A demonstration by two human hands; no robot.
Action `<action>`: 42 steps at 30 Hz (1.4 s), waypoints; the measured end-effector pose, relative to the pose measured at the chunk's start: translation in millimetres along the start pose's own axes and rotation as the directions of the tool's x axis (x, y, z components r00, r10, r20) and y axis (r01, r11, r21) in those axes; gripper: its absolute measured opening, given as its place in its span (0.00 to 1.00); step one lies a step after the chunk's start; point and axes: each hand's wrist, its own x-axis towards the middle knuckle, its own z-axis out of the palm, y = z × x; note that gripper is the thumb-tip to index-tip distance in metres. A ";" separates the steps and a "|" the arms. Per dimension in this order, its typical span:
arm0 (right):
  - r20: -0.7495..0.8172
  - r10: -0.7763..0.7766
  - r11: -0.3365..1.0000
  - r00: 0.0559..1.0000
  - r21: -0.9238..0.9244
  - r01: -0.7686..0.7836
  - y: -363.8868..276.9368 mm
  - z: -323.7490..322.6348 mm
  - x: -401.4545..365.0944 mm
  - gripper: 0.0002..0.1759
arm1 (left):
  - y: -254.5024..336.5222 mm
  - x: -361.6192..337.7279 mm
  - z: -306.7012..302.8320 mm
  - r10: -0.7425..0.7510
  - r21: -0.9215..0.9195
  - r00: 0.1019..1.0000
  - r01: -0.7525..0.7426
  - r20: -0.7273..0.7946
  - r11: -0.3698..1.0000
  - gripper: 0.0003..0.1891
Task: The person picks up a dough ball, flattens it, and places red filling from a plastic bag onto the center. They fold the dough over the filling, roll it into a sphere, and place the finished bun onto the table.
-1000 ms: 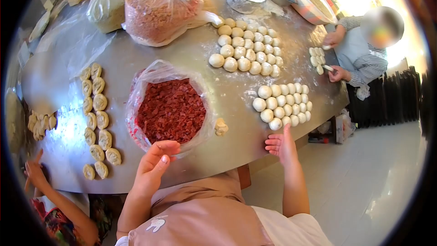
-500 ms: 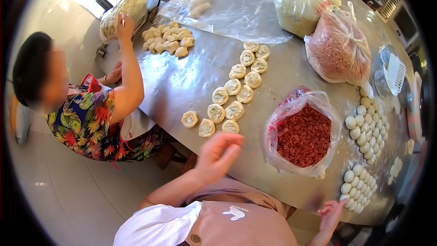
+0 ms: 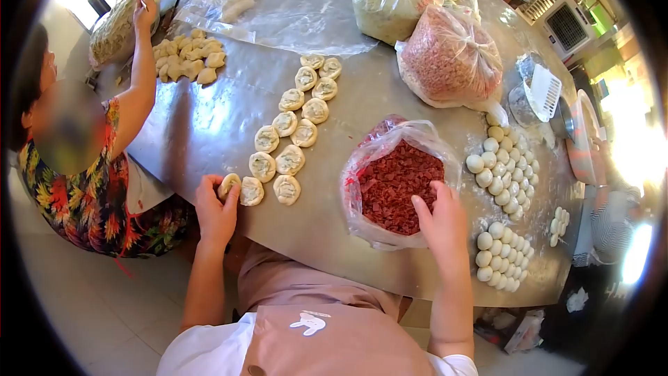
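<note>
My left hand (image 3: 216, 212) is at the near left end of the dough rounds, thumb and fingers closed about the sides of a filled dough round (image 3: 228, 185). Beside it sits another dough round (image 3: 252, 191), part of a double row of flattened rounds with pale filling running away across the table. My right hand (image 3: 444, 221) reaches over the near right rim of a clear plastic bag (image 3: 353, 217). Its thumb and forefinger are apart above the dark red chopped filling (image 3: 396, 191); the other fingers are mostly hidden.
Smooth dough balls (image 3: 502, 254) lie in groups on the steel table (image 3: 313, 251) at right. Behind the open bag stand a tied bag of pinkish filling (image 3: 452, 56) and a pale bag (image 3: 393, 3). At left, a person (image 3: 76, 160) works near dough pieces (image 3: 188, 59).
My view has swung right. My left hand has moved left and taken hold of the end dough round. My right hand has come up from the table's near edge to the red filling.
</note>
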 end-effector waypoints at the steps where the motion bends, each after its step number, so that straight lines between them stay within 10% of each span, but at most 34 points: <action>1: -0.045 -0.032 0.990 0.998 -0.137 0.025 2.9 4.2 6.1 0.25 | 0.6 -1.7 2.2 -0.053 -0.058 0.998 0.054 0.021 0.997 0.13; 4: 0.045 0.030 0.987 0.999 -0.162 -0.022 -10.0 16.0 20.9 0.31 | -8.3 0.2 5.4 -0.076 -0.376 0.997 0.075 0.014 0.924 0.12; 7: 0.053 -0.061 0.996 0.997 -0.064 0.065 -18.2 39.2 21.9 0.31 | 24.0 3.9 -4.4 -0.125 -0.874 0.956 0.292 0.264 0.388 0.17; 13: 0.170 -0.108 0.991 0.980 -0.059 0.119 -7.6 28.0 22.1 0.21 | 103.7 1.7 10.9 0.377 -0.731 0.710 0.673 0.595 -0.112 0.17; 21: 0.213 -0.128 0.992 0.969 0.018 0.127 3.5 6.8 31.5 0.12 | 174.7 -36.0 67.6 0.400 -0.412 0.262 0.839 0.878 0.355 0.13; 29: 0.015 -0.124 0.917 0.992 0.383 0.108 -19.0 -18.6 20.1 0.13 | 174.1 -48.0 131.7 0.308 -0.515 0.441 0.827 0.843 0.225 0.14; 32: 0.064 -0.204 0.905 0.977 0.393 0.163 -37.2 -23.5 16.0 0.15 | 172.0 -50.0 145.6 0.354 -0.349 0.346 0.935 0.869 -0.058 0.15; 42: 0.019 -0.204 0.903 0.979 0.390 0.180 -29.6 -12.4 13.6 0.17 | 188.4 -55.5 128.7 0.226 -0.461 0.448 0.887 0.865 0.006 0.16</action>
